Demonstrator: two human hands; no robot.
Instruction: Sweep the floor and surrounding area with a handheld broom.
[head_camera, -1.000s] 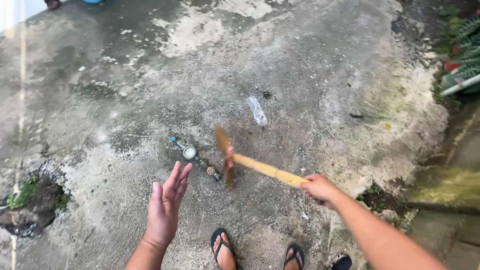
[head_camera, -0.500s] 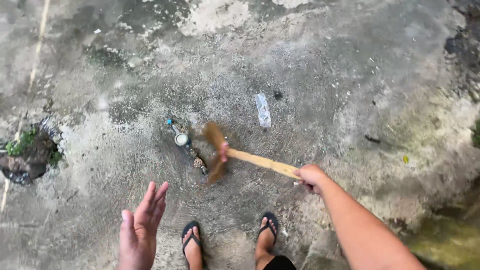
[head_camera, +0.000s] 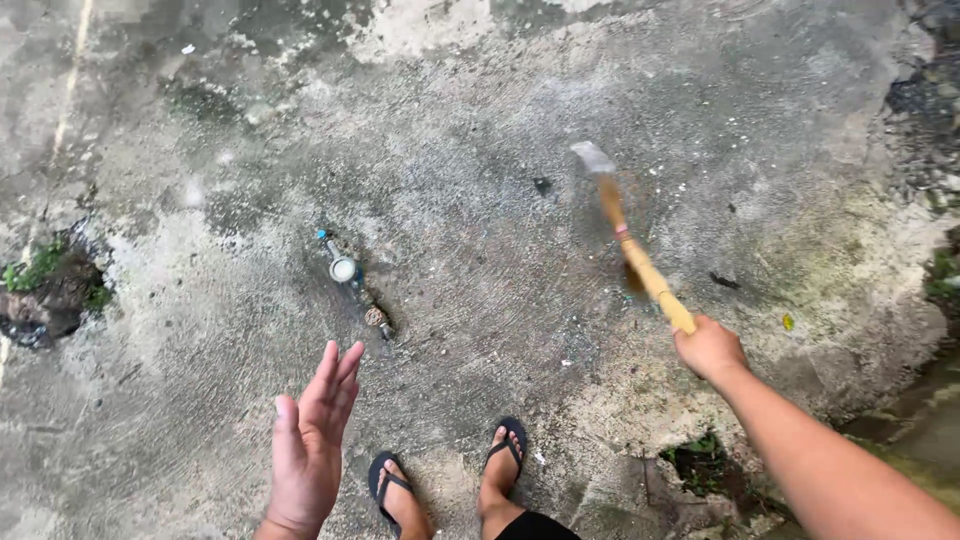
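Broom (head_camera: 632, 250): short hand broom, pale yellow bamboo-like handle, pinkish band where handle met the brown bristle head. It lay across the right half of the scene, angled from the near right up toward the far centre, bristle end blurred. At the far tip of the bristles sat a clear, crumpled plastic wrapper (head_camera: 593, 157), pale and translucent; touching or just above the ground, could not tell.

Right hand (head_camera: 708, 350): fingers closed tight around the near end of the handle, forearm running off the near right corner.

Left hand (head_camera: 309, 440): open, fingers together and straight, palm turned inward, holding nothing, raised above the ground at the near left.

Feet: two black flip-flops (head_camera: 505, 448) on bare feet at the near centre, toes pointing far.

Ground: rough concrete floor (head_camera: 470, 90), grey, mottled with pale worn patches far off and darker damp-looking staining; gritty, scored texture around the middle.

Set into the concrete, left of centre and just beyond the left hand: a small metal water fitting (head_camera: 345, 270) with a round pale dial face, a blue-tipped end at its far side, and a small coiled brown piece nearer. It was well apart from the broom.

Far left edge: a broken hollow (head_camera: 45, 300) in the concrete holding dark soil and a bit of green weed. Near right: another cracked gap (head_camera: 700, 462) with green growth, just beside the right forearm.
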